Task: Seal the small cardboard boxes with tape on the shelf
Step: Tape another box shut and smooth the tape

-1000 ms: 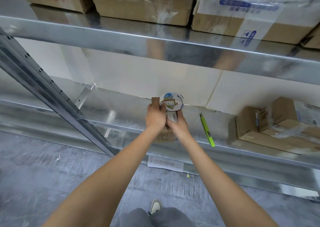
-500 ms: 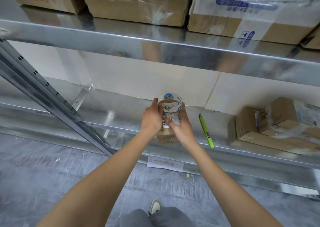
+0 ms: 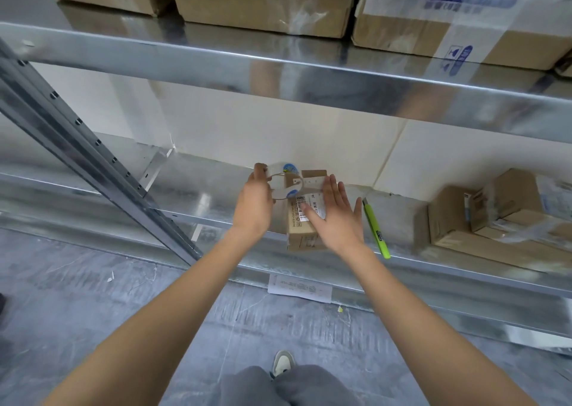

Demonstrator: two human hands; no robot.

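Your left hand [image 3: 253, 202] gripped the tape roll [image 3: 283, 182] taut while your right hand [image 3: 335, 219], fingers spread flat, pressed the strip onto the small box [image 3: 301, 232] to bond it.

Shelf [image 3: 216, 188] is seen as glossy galvanised sheet metal, mirror-like, reflections shown. Small box [image 3: 301, 232] is matt brown cardboard, with a white paper label stuck on. Tape roll [image 3: 283, 185] is clear glossy plastic film. Knife [image 3: 376, 230] is cased in smooth lime-green plastic. Stacked boxes [image 3: 495, 216] are cardboard, partly wrapped in shiny clear tape. Floor [image 3: 77, 297] is dull, rough grey concrete.
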